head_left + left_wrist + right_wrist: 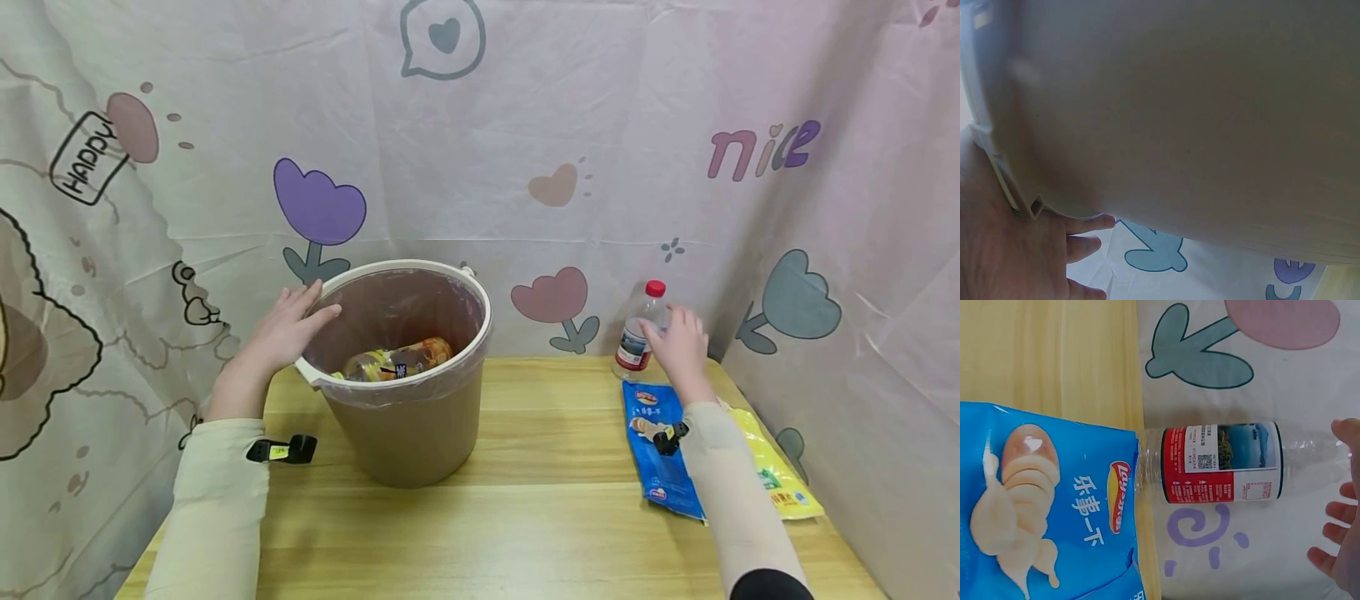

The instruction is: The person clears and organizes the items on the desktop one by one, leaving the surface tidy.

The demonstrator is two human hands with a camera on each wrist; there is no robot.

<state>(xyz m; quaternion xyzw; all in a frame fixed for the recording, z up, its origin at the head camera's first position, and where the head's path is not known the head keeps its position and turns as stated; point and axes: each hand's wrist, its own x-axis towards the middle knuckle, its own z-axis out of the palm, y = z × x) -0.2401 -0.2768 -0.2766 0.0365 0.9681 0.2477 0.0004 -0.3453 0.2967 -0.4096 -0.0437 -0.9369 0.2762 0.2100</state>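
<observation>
My left hand [288,327] rests on the left side of a brown waste bin's white rim, fingers fairly straight and thumb over the edge. The bin [408,433] has a clear plastic liner, and a bottle with a yellow and orange wrapper [405,360] lies inside it. In the left wrist view, the bin's wall [1197,125] fills most of the picture. On the right, my right hand [681,350] is beside the upper part of a clear plastic bottle [1222,462] with a red cap and a red label. Thumb and fingers are spread apart there, with a gap on the finger side.
A blue Lay's chip bag [660,454] lies flat under my right forearm. Partly behind that forearm is a yellow bag [783,475]. The wooden table [555,433] meets a printed cloth backdrop [465,167] at the back and sides.
</observation>
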